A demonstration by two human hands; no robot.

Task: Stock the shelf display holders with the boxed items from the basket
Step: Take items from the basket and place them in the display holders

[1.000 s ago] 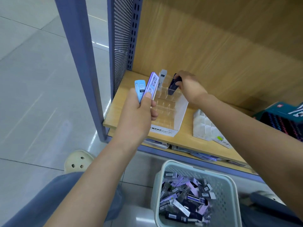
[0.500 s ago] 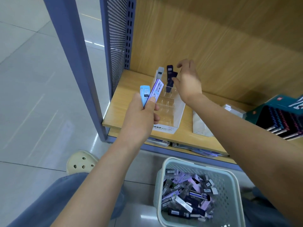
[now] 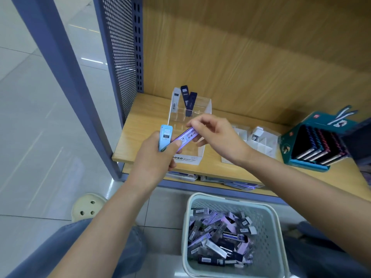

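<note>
My left hand grips a light blue box and the lower end of a purple box in front of the shelf. My right hand pinches the purple box's upper end. Behind them a clear display holder stands on the wooden shelf. Its back row holds a white box and two dark navy boxes standing upright. A pale basket on the floor below is filled with several small boxes.
A white divided holder lies to the right of the clear one. A teal display box of dark packs stands at the shelf's right. The blue shelf upright and perforated side panel bound the left. A cream stool sits beside my knee.
My right hand let go of the navy box, now standing in the holder's back row, and came back to pinch the purple box held in my left hand.
</note>
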